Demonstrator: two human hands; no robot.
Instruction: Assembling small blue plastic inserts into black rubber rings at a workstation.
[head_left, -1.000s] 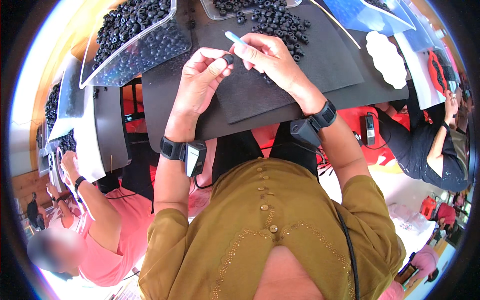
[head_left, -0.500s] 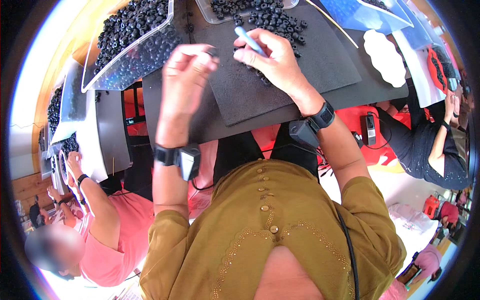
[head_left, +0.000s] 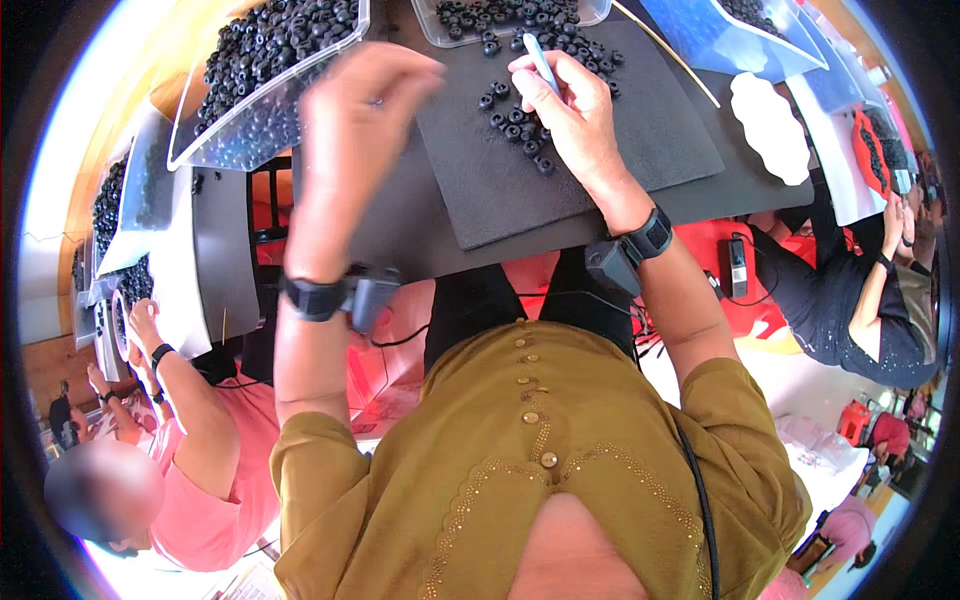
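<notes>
My right hand (head_left: 580, 115) holds a slim light-blue pen-like tool (head_left: 541, 64), its end pointing up and away. Beneath and beside its fingers, a scatter of small black rings with holes (head_left: 515, 128) lies on a dark square mat (head_left: 480, 195). My left hand (head_left: 350, 125) is raised at the near right side of a clear bin (head_left: 368, 15) heaped with the same black pieces. Motion smears its fingers, so whether anything is in them does not show.
Another clear tray (head_left: 606, 12) of black pieces stands at the mat's far edge. To the right are a thin stick (head_left: 680, 65), a white wavy-edged pad (head_left: 768, 130) and a blue bin (head_left: 735, 42). People sit on both sides, one in pink (head_left: 225, 450), one in dark clothes (head_left: 840, 300).
My left hand has swung left and away from the right hand, toward the clear bin. The dark piece seen at its fingertips no longer shows. My right hand has shifted slightly right, with the tool tilted more upright.
</notes>
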